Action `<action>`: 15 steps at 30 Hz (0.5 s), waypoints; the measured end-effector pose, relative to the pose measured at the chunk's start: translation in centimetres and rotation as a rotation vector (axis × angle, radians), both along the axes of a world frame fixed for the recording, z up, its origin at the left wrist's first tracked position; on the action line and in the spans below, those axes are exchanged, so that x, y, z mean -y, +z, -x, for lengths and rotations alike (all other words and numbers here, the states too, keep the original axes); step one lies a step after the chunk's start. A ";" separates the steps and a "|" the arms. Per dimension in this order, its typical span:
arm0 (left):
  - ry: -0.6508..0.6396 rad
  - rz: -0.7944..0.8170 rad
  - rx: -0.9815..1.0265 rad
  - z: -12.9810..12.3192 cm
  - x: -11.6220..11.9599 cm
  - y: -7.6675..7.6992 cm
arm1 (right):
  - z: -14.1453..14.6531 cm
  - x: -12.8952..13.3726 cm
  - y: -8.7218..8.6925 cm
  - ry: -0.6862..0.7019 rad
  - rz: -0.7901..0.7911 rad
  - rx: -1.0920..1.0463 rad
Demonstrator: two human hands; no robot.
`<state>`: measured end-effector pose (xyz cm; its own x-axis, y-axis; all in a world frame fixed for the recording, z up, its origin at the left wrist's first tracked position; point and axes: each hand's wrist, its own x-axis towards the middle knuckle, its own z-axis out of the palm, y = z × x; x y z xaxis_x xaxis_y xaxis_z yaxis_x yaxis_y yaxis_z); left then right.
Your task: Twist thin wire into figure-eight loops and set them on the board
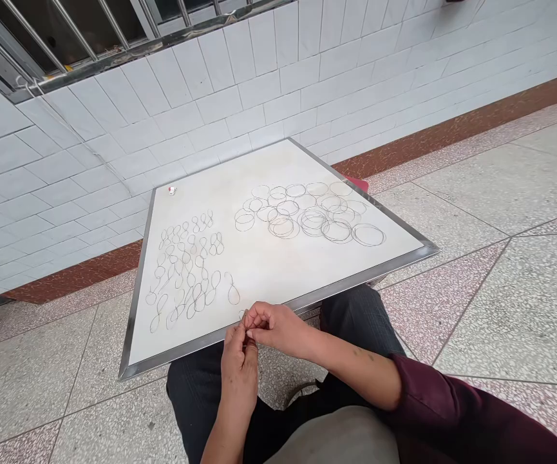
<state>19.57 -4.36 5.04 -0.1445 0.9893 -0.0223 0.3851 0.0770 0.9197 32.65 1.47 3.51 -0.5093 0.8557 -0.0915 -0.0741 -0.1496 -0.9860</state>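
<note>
A white board with a metal frame rests across my lap, tilted away from me. Thin dark wire loops lie on it: figure-eight shapes on the left and round rings on the right, many overlapping. At the board's near edge, my left hand and my right hand meet, fingertips pinched together on a fine wire loop. The wire is mostly hidden by my fingers. A small white and red object sits near the board's far left edge.
A white tiled wall with brown skirting and a barred window stands beyond the board. A terrazzo floor spreads below. A red item shows behind the board's far right edge. My dark trousers lie beneath it.
</note>
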 end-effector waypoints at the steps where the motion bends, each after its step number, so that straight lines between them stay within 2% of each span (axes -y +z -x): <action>1: -0.015 0.009 -0.003 0.1 0.0 0.1 | 0.0 0.0 0.1 -0.001 -0.002 0.001; 4: -0.031 0.042 0.023 0.2 0.1 0.3 | -0.1 0.1 0.5 0.000 0.001 -0.017; 10: 0.083 0.048 0.183 0.1 0.2 -0.3 | -0.1 0.0 0.8 -0.037 0.078 -0.068; 15: 0.137 0.075 0.347 0.1 0.2 0.6 | -0.1 -0.2 0.9 -0.066 0.121 -0.119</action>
